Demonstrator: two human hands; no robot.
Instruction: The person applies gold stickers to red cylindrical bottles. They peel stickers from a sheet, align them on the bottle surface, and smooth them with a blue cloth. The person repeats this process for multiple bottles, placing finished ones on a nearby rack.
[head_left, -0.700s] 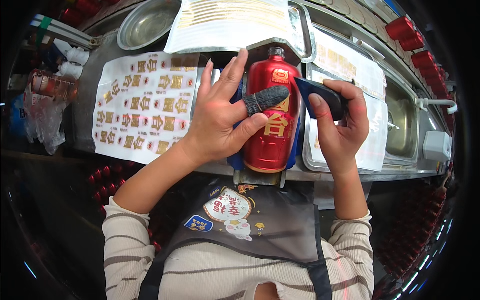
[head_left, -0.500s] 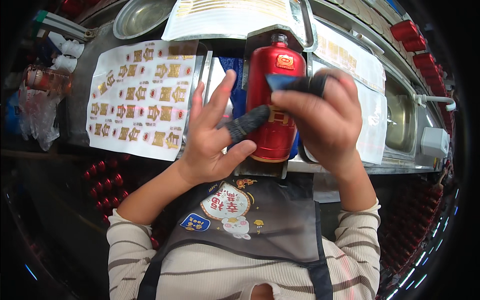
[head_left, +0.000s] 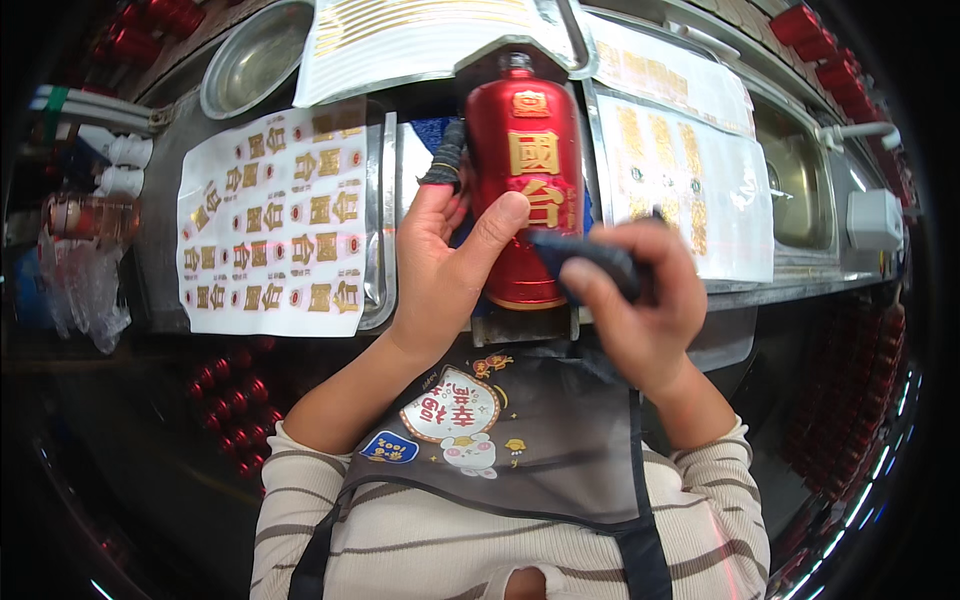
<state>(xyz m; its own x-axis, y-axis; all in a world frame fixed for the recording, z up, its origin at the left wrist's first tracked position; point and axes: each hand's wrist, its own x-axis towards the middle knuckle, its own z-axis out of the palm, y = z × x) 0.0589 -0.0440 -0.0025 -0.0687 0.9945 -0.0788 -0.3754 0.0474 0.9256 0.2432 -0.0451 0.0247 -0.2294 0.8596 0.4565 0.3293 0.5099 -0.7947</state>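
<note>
A glossy red bottle (head_left: 520, 265) with gold characters and a gold emblem lies on its back on a stand, its neck pointing away from me. My left hand (head_left: 445, 240) steadies it from the left, thumb on its front and black-wrapped index finger along its side. In my right hand (head_left: 650, 295), pinched between thumb and wrapped finger, is a small blue scraper (head_left: 550, 247). Its tip is close to the bottle's lower front, just under the gold characters; whether it touches is unclear.
Left of the bottle lies a white sheet of gold stickers (head_left: 275, 215) on a metal tray. More sticker sheets (head_left: 690, 190) lie at right, by a sink (head_left: 790, 170). A striped gold sheet (head_left: 420, 40) and a metal basin (head_left: 255, 60) are at the back.
My left hand has gone from fingers spread beside the bottle to gripping its side. My right hand has moved down with the scraper, uncovering the gold characters.
</note>
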